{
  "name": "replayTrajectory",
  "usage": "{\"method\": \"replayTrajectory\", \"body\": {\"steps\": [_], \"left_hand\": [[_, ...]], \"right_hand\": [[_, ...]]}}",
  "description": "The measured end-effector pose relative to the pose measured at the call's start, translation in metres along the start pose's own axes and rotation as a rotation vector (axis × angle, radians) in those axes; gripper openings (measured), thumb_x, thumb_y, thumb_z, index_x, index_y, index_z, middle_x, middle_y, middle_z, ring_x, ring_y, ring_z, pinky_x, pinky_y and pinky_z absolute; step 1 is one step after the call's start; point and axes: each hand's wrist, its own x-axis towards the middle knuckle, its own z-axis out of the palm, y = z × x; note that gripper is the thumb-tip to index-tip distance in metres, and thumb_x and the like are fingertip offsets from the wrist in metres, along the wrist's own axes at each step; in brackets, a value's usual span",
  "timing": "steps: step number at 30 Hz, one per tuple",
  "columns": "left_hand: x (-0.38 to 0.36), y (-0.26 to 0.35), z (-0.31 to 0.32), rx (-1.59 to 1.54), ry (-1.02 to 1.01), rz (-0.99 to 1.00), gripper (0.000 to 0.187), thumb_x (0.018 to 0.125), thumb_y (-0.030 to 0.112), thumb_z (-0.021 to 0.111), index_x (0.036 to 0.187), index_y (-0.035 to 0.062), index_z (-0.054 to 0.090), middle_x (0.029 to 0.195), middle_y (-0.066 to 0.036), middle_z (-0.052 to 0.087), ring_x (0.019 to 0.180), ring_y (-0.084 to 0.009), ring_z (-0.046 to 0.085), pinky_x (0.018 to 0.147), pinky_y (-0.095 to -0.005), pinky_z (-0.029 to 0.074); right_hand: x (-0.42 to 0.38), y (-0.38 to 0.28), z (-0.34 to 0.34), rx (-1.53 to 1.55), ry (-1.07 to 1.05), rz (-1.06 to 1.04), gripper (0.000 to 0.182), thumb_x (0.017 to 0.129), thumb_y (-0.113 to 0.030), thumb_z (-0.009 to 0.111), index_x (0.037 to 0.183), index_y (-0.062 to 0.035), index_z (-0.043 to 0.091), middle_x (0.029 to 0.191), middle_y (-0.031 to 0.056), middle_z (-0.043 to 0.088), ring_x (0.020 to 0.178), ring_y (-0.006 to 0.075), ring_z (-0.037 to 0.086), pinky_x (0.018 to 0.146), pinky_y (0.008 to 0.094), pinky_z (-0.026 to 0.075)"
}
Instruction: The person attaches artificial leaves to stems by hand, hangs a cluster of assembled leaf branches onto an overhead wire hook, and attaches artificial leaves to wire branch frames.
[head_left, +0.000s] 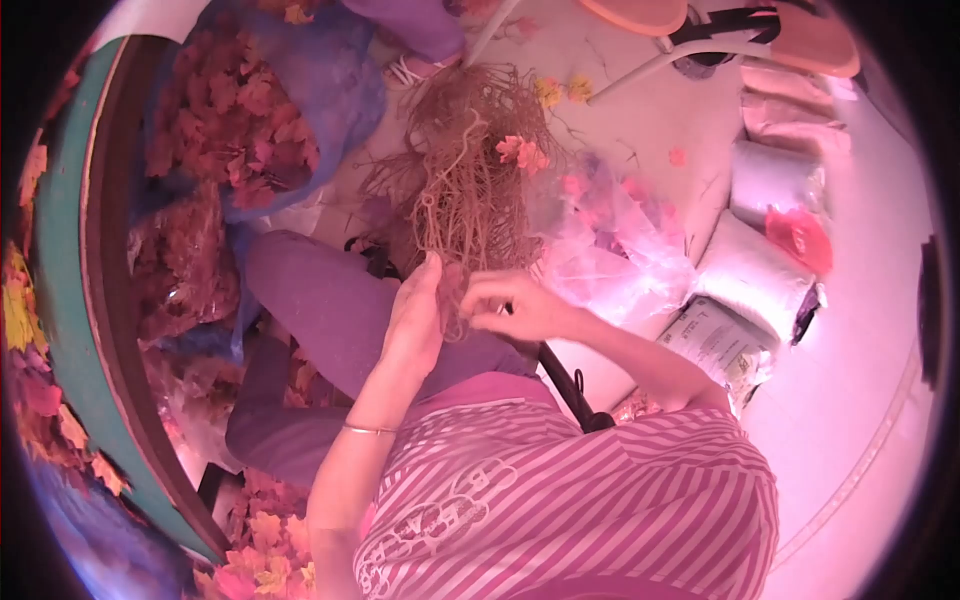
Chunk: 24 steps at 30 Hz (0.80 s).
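A large tangle of thin brown vine-like strands (475,190) hangs and spreads on the floor in front of my knees. My left hand (415,312), a thin bracelet on its wrist, is closed around a looped end of the strands above my lap. Close beside it on the right, my right hand (515,305) has its fingers curled in a pinch at the loop. What lies between those fingertips is too small to make out. A reddish-orange artificial maple leaf (522,152) rests on the tangle.
On the left stands a blue bag (345,75) of red leaves beside a green-edged table (65,230) with more leaves. Clear plastic bags (620,245) lie to the right of the strands. White packages (755,275) line the right side; stools (640,12) stand at the back.
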Motion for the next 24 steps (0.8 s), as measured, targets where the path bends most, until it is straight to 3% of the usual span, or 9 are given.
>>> {"method": "replayTrajectory", "body": {"steps": [7,9,12,14,16,17,19,21,24], "left_hand": [[-0.008,-0.012,-0.011,-0.047,0.01,0.048,0.028,0.108,0.025,0.04,0.116,0.0047,0.056,0.105,-0.005,0.065,0.097,-0.0155,0.064,0.087,-0.0322,0.055],[-0.016,-0.014,-0.003,-0.08,0.031,0.065,0.026,0.108,0.026,0.039,0.112,0.0062,0.056,0.107,-0.005,0.065,0.099,-0.0177,0.064,0.088,-0.0355,0.055],[-0.025,-0.016,-0.001,-0.163,0.028,0.057,0.025,0.108,0.024,0.038,0.113,0.006,0.054,0.109,-0.007,0.063,0.1,-0.0206,0.064,0.09,-0.0383,0.055],[-0.026,-0.016,0.0,-0.178,0.037,0.037,0.024,0.108,0.023,0.038,0.114,0.006,0.054,0.11,-0.008,0.063,0.101,-0.0209,0.064,0.091,-0.0388,0.055],[-0.03,-0.016,-0.004,-0.187,0.033,0.005,0.029,0.108,0.024,0.038,0.12,0.0037,0.054,0.115,-0.009,0.06,0.106,-0.0224,0.061,0.094,-0.0393,0.054],[-0.031,-0.015,-0.004,-0.196,0.034,0.003,0.029,0.108,0.024,0.038,0.121,0.0036,0.054,0.115,-0.009,0.06,0.107,-0.0226,0.061,0.094,-0.0395,0.054],[-0.035,-0.011,-0.003,-0.206,0.036,-0.001,0.029,0.108,0.024,0.038,0.121,0.0035,0.054,0.115,-0.009,0.061,0.107,-0.023,0.061,0.094,-0.0401,0.054],[-0.037,-0.011,-0.005,-0.212,0.039,-0.003,0.03,0.108,0.025,0.039,0.12,0.0033,0.056,0.116,-0.01,0.062,0.109,-0.0241,0.061,0.096,-0.0416,0.054],[-0.037,-0.008,-0.006,-0.197,0.033,-0.001,0.028,0.107,0.024,0.04,0.12,0.0034,0.055,0.118,-0.011,0.063,0.11,-0.024,0.061,0.096,-0.0421,0.054]], "right_hand": [[-0.001,0.032,-0.035,-0.066,0.032,-0.096,0.014,0.086,-0.009,0.071,0.097,-0.0011,0.07,0.089,0.0091,0.067,0.083,0.0198,0.067,0.074,0.0315,0.051],[0.018,0.081,-0.064,0.138,0.364,0.072,0.011,0.089,-0.01,0.068,0.095,-0.0002,0.069,0.089,0.0091,0.067,0.083,0.0145,0.065,0.072,0.0315,0.05],[0.062,0.17,-0.125,-0.573,0.543,0.141,0.012,0.09,-0.006,0.058,0.095,0.0001,0.067,0.1,0.0152,0.066,0.088,0.0304,0.065,0.085,0.0358,0.052],[0.101,0.26,-0.153,-0.969,0.543,-0.071,0.017,0.09,-0.004,0.056,0.101,-0.0009,0.068,0.115,0.0143,0.064,0.101,0.0281,0.065,0.089,0.0382,0.053],[0.136,0.36,-0.18,-1.174,0.377,0.515,0.024,0.095,-0.015,0.052,0.107,-0.0054,0.07,0.135,0.0109,0.054,0.118,0.0293,0.057,0.096,0.0379,0.049],[0.149,0.365,-0.191,-1.099,0.276,0.743,0.024,0.095,-0.016,0.052,0.109,-0.0074,0.071,0.133,0.0106,0.057,0.118,0.0284,0.058,0.097,0.0387,0.048],[0.162,0.352,-0.202,-0.815,0.23,0.946,0.026,0.096,-0.019,0.053,0.111,-0.0113,0.072,0.129,0.01,0.062,0.119,0.0266,0.059,0.1,0.0403,0.046],[0.165,0.331,-0.21,-0.585,0.33,0.859,0.027,0.097,-0.022,0.053,0.114,-0.0152,0.074,0.125,0.0093,0.067,0.119,0.0248,0.06,0.102,0.0419,0.045],[0.138,0.259,-0.211,-0.354,0.67,0.164,0.018,0.091,-0.016,0.063,0.102,-0.0132,0.077,0.11,0.0082,0.073,0.111,0.0222,0.064,0.096,0.0395,0.045]]}}
